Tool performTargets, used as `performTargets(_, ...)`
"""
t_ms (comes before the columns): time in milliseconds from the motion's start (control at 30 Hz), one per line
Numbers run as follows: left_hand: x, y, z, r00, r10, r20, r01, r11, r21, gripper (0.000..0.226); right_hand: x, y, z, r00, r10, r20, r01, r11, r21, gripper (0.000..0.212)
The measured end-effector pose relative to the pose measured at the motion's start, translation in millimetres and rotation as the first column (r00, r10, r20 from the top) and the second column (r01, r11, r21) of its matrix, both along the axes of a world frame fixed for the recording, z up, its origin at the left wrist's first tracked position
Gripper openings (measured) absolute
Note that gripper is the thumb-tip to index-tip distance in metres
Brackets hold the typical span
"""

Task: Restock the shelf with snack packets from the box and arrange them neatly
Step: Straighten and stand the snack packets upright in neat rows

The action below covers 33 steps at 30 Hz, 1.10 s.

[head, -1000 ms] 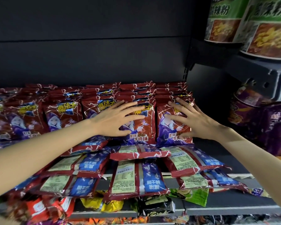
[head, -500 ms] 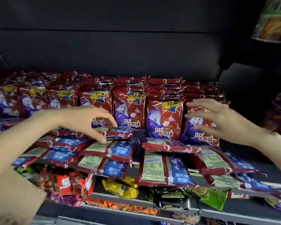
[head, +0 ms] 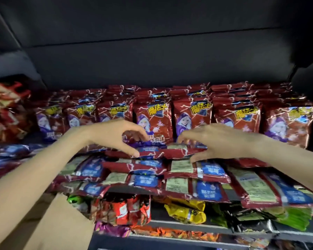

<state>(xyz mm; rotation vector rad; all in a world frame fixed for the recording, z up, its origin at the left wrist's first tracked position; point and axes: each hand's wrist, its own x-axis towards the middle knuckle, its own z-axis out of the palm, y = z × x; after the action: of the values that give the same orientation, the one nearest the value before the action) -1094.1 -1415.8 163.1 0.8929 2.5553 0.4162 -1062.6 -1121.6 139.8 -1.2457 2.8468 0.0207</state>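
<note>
Head view: left hand (head: pixel 116 136) and right hand (head: pixel 219 141) dropped from upright row (head: pixel 192 114) onto flat packets (head: pixel 152 152) at shelf front, each pinching one; standing them comes next. Box (head: pixel 61 228) below.

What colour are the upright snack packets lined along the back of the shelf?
Dark red with white crackle lines, a purple-robed figure and yellow lettering on the upright packets; head view.

Our left hand (head: pixel 114 136) has come off the upright red packets (head: pixel 153 121) it pressed a second ago and now curls over the flat packets (head: pixel 152 153) lying in front. Our right hand (head: pixel 219 141) has dropped from the standing row too, its fingers now on a flat packet (head: pixel 181 150). The two hands have drawn close together.
</note>
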Motion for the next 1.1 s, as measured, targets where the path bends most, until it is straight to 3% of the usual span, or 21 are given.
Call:
performTargets(167,-4.5,6.3,-9.4,0.966,-0.079,-0.248,0.076,0.997,-0.021,0.014,-7.9,4.7,0.5,0.966,-0.062,-0.252,0.052,0.997,-0.048,0.038)
performTargets(334,-2.4,12.3,-9.4,0.957,-0.195,-0.217,0.160,0.972,-0.172,0.048,-31.5,19.6,12.7,0.918,-0.259,-0.300,0.282,0.959,0.036,0.041)
performTargets(434,-3.2,6.9,-10.2,0.946,-0.186,-0.264,0.135,0.971,-0.199,0.037,-51.2,17.4,9.4,0.905,-0.298,-0.305,0.319,0.947,0.021,0.041)
performTargets(534,-8.1,9.9,-11.7,0.887,-0.175,-0.427,0.080,0.969,-0.232,0.024,-71.1,10.0,5.9,0.874,-0.345,-0.343,0.375,0.927,0.023,0.044)
performTargets(667,-36.6,25.1,-11.9,0.785,-0.056,-0.617,-0.020,0.993,-0.115,0.032,-87.5,11.6,4.6,0.902,-0.330,-0.278,0.345,0.939,0.004,0.045)
performTargets(800,-75.1,43.2,-24.0,0.850,0.123,-0.513,-0.131,0.991,0.021,0.039,-88.6,15.1,9.5,0.917,-0.329,-0.227,0.336,0.942,-0.007,0.043)
performTargets(934,-95.9,47.9,-30.1,0.844,0.118,-0.523,-0.135,0.991,0.005,0.040,-89.4,13.4,8.0,0.903,-0.348,-0.252,0.334,0.938,-0.095,0.042)
performTargets(1034,-94.2,45.8,-33.9,0.743,0.043,-0.668,-0.040,0.999,0.020,0.035,-88.2,12.8,5.4,0.903,-0.295,-0.312,0.264,0.954,-0.140,0.038)
performTargets(1101,-89.8,43.1,-39.2,0.643,-0.012,-0.766,0.056,0.998,0.032,0.031,-88.5,13.1,0.4,0.907,-0.183,-0.379,0.171,0.983,-0.064,0.033)
